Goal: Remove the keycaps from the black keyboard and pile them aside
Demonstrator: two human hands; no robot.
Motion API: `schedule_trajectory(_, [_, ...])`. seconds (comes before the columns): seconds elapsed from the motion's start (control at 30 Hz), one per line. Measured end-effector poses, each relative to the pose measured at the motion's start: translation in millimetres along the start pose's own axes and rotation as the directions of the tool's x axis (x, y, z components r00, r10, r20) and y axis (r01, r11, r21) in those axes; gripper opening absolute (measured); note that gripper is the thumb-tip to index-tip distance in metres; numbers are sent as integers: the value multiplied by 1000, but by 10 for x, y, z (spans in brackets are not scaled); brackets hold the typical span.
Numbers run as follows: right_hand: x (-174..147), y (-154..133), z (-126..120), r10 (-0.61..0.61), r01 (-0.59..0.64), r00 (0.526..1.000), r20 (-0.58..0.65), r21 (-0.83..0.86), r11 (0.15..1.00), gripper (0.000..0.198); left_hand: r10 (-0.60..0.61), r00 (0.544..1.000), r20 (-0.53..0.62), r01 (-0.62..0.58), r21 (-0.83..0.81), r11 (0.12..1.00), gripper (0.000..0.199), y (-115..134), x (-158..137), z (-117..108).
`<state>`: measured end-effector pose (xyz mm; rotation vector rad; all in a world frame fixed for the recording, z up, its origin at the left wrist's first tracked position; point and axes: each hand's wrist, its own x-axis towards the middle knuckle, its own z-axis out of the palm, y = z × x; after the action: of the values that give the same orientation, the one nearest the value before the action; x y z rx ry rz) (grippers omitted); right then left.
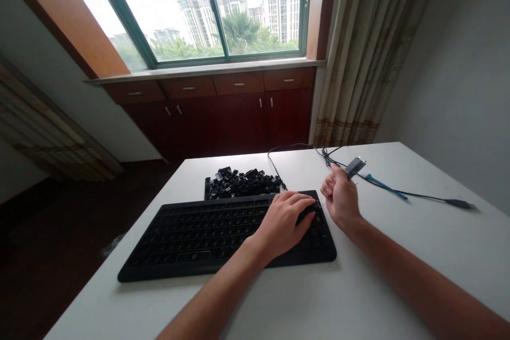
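Observation:
A black keyboard (191, 231) lies on the white table, most of its key positions showing bare sockets. My left hand (285, 220) rests over its right end, fingers stretched forward and thumb apart from them, touching the number-pad area. Just right of the keyboard, my right hand (340, 196) is closed in a fist around a keycap puller (354, 168). Its grey handle sticks up out of the fist, and a thin wire end shows near my left fingertips. Behind the keyboard is a heap of loose black keycaps (243, 183).
The keyboard's cable (295, 144) runs to a bundled coil at the back of the table (438, 255). A blue strap (386, 187) and a USB plug (458, 203) lie on the right. Beyond stand red cabinets (223, 122) under a window.

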<state>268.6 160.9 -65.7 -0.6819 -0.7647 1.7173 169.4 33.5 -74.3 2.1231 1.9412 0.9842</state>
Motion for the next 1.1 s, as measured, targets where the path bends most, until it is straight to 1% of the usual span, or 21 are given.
schedule_trajectory(0.07, [-13,-6,10,3,-2,1000,28,-42,999,50,-39,999,-23,38,-43,998,23,21,46,41])
schedule_trajectory(0.17, [-22,-13,-6,37,-19,990,132,-132,991,53,-105,993,-56,98,-119,988,20,37,123,98])
schedule_trajectory(0.27, [-15,-12,-41,46,-4,974,221,-185,983,56,-131,988,-78,116,-172,978,20,24,167,135])
schedule_trajectory(0.37, [-9,-15,-60,48,20,958,282,-233,972,54,-147,984,-97,125,-198,972,19,4,169,152])
schedule_trajectory(0.47, [-17,-22,-49,88,-5,959,268,-295,956,52,-145,984,-100,120,-220,968,16,-1,153,157])
schedule_trajectory(0.57, [-32,-23,-24,73,1,971,226,-314,950,53,-144,983,-111,113,-246,963,19,10,137,154])
schedule_trajectory(0.63, [-41,-17,-12,46,35,971,237,-328,944,53,-150,980,-127,112,-267,957,24,18,132,150])
schedule_trajectory(0.7, [-49,-9,-10,24,85,960,280,-368,926,53,-166,974,-152,113,-311,944,27,25,134,143])
schedule_trajectory(0.8, [-60,6,-21,-3,193,924,382,-461,866,54,-200,961,-193,117,-371,921,27,26,145,136])
schedule_trajectory(0.87, [-71,16,-29,-8,253,898,441,-500,828,54,-231,948,-217,135,-382,914,25,17,151,139])
schedule_trajectory(0.97, [-104,21,-29,-5,297,880,476,-541,787,49,-304,915,-264,184,-398,899,24,-8,151,161])
schedule_trajectory(1.03, [-140,12,-27,-12,348,864,504,-578,738,46,-347,895,-281,213,-414,885,25,-25,146,181])
schedule_trajectory(1.1, [-178,-4,-29,-41,443,829,558,-609,658,42,-366,889,-276,226,-431,873,25,-33,142,196])
